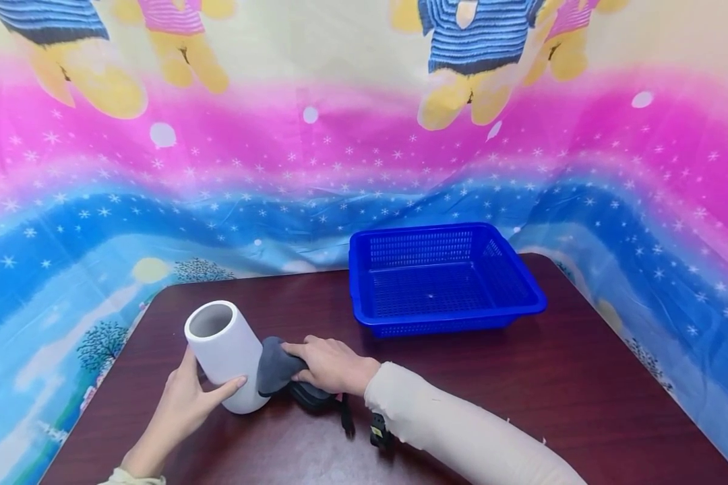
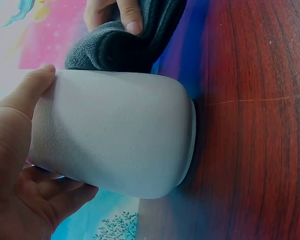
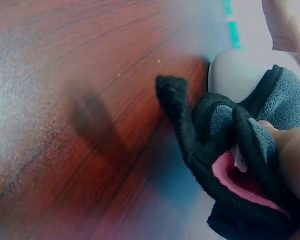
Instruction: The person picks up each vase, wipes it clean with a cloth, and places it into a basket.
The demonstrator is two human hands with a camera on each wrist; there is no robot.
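Note:
A white vase-like container [image 1: 230, 357] with a round open top stands on the table, tilted a little in the head view. My left hand [image 1: 185, 401] grips its side, thumb on the near face and fingers round the back. In my right hand [image 1: 330, 364] is a bunched dark grey cloth [image 1: 278, 367], pressed against the container's right side. The right wrist view shows the cloth's black edging, a pink patch [image 3: 240, 182] and a small white tag. A loose corner of the cloth hangs toward the table. The container's inner bottom is hidden.
A blue plastic basket [image 1: 449, 322] with meshed walls stands at the back right of the dark reddish wooden table [image 1: 497, 377]. A printed cloth backdrop [image 1: 315, 155] hangs behind the table and along both sides.

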